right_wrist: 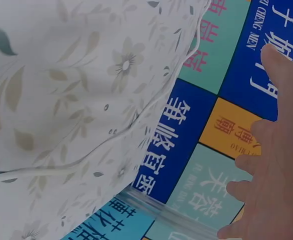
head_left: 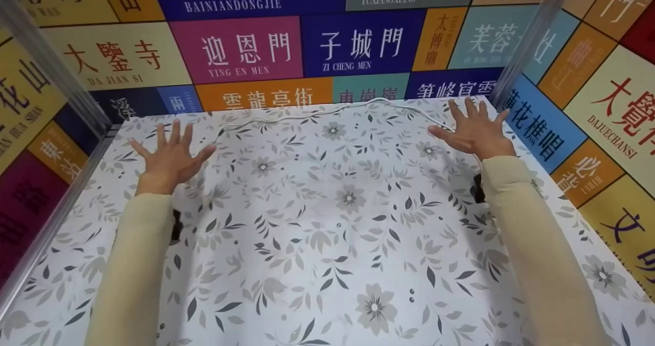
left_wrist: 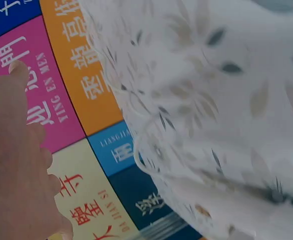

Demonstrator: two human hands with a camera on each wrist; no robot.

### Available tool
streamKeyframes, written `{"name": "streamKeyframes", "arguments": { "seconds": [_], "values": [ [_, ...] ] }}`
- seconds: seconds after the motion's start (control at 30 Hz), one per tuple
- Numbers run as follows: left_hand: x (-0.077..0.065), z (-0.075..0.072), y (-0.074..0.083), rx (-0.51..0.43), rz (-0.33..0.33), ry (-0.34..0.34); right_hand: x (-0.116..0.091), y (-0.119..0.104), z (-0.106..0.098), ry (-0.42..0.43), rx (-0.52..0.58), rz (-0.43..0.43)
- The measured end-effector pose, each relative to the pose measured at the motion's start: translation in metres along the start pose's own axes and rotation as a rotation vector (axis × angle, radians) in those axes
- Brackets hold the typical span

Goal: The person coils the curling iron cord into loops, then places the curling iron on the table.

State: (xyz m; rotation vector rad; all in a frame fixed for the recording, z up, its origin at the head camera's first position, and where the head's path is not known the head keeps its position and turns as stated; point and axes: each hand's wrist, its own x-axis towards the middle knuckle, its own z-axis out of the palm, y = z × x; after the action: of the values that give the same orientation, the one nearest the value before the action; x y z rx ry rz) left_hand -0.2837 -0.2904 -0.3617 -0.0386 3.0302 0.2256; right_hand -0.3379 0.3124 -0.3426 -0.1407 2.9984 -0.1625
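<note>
Both hands reach forward over a table covered with a floral cloth (head_left: pixel 307 218). In the head view my left hand (head_left: pixel 168 156), at the far left of the table, has its fingers spread and holds nothing. My right hand (head_left: pixel 476 128) is spread the same way near the far right corner, also with nothing in it. A thin white cable (head_left: pixel 307 114) runs along the table's back edge between the hands and passes by the right thumb. The wrist views show the left hand (left_wrist: pixel 16 165) and the right hand (right_wrist: pixel 274 155) with the cable on the cloth beside them.
Panels of coloured blocks with Chinese lettering (head_left: pixel 235 49) stand behind the table and along both sides. Clear corner posts (head_left: pixel 532 34) rise at the back. Dark bits of wrist gear (head_left: pixel 176 225) show beside the sleeves.
</note>
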Motion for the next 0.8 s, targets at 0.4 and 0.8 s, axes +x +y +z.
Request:
{"name": "streamKeyframes", "arguments": {
  "seconds": [0.4, 0.8],
  "values": [
    [-0.037, -0.004, -0.075, -0.052, -0.086, -0.037, -0.018, 0.046, 0.009, -0.125, 0.076, 0.064],
    [-0.081, 0.016, -0.135, -0.177, -0.159, -0.172, -0.034, 0.083, 0.031, -0.242, 0.117, 0.075]
  ]
}}
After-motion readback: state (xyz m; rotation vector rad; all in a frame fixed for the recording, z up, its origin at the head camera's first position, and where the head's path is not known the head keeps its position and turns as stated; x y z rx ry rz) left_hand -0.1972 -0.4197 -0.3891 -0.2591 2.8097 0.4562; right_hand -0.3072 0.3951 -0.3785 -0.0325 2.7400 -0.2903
